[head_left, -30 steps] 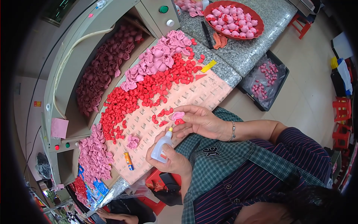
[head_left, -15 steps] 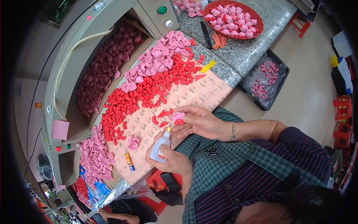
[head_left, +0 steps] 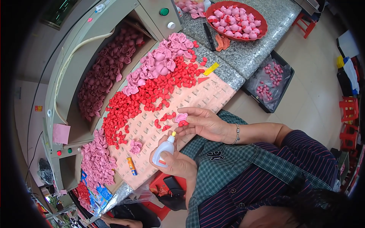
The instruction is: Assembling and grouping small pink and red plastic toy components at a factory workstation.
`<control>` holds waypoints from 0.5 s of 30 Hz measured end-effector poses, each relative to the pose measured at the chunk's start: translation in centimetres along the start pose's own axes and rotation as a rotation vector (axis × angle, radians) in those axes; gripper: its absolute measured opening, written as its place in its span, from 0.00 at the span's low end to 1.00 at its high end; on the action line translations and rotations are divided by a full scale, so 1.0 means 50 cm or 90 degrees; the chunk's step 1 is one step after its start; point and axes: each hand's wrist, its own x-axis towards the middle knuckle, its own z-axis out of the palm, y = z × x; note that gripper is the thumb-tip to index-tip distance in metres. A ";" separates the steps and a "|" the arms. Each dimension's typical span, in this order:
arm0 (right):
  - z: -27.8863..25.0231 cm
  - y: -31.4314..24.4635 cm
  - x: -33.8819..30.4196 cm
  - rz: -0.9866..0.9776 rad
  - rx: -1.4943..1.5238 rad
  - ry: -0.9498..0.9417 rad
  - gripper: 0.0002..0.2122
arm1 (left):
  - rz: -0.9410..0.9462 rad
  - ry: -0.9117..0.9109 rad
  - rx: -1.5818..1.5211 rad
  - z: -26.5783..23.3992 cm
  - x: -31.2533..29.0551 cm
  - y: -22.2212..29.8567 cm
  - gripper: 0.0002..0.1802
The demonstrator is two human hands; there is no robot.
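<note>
Head view: pink piece (head_left: 181, 117) held up over the near side of the counter, outlined pink shape, red bits (head_left: 183, 123) at its lower edge. Right hand (head_left: 205, 123) clamped on it, thumb and forefinger pinching, bracelet (head_left: 238, 133) on the wrist. Left hand (head_left: 175, 164) clamped round a bottle (head_left: 162, 149), whitish, tilted, yellow tip (head_left: 173, 133) up, just below the pink piece and apart from it.

Beneath: pale pink sheet (head_left: 197, 95) with dark marks, on the counter (head_left: 262, 41). A few red pieces (head_left: 165, 118) lie just left of the right hand; the red heap (head_left: 148, 95) spreads behind. Loose pink part (head_left: 135, 146) and orange-and-blue tube (head_left: 131, 166) left of the bottle. Pink heaps: one (head_left: 157, 62) along the back, one (head_left: 98, 159) at left.

Behind the sheet, grey machine (head_left: 152, 11), more pink parts (head_left: 110, 68) inside its opening, green button (head_left: 164, 11) on top. Yellow strip (head_left: 211, 68) at the sheet's far right corner.

Farther right: red bowl (head_left: 237, 39) full of pink-and-red pieces, black bar (head_left: 208, 36) beside it. Black crate (head_left: 291, 74) on the floor, bagged pieces inside. Another person's forearm (head_left: 125, 222) at lower left.
</note>
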 end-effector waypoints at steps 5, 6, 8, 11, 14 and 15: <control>-0.001 -0.004 0.000 0.009 0.025 0.001 0.21 | -0.028 -0.017 -0.004 0.005 0.001 -0.001 0.23; -0.002 -0.005 -0.001 0.009 0.028 -0.002 0.21 | -0.039 -0.018 -0.006 0.006 0.001 -0.001 0.23; 0.001 -0.012 -0.003 0.018 0.018 -0.005 0.21 | -0.043 -0.026 -0.007 0.004 0.000 -0.005 0.26; 0.000 -0.012 -0.003 0.021 0.006 -0.006 0.21 | -0.052 -0.043 -0.015 0.000 0.002 -0.007 0.28; 0.001 -0.010 -0.001 0.014 -0.002 -0.001 0.21 | -0.055 -0.039 -0.019 0.001 0.001 -0.005 0.28; 0.002 -0.009 -0.001 0.010 -0.004 0.001 0.21 | -0.051 -0.029 -0.013 0.002 0.001 -0.004 0.28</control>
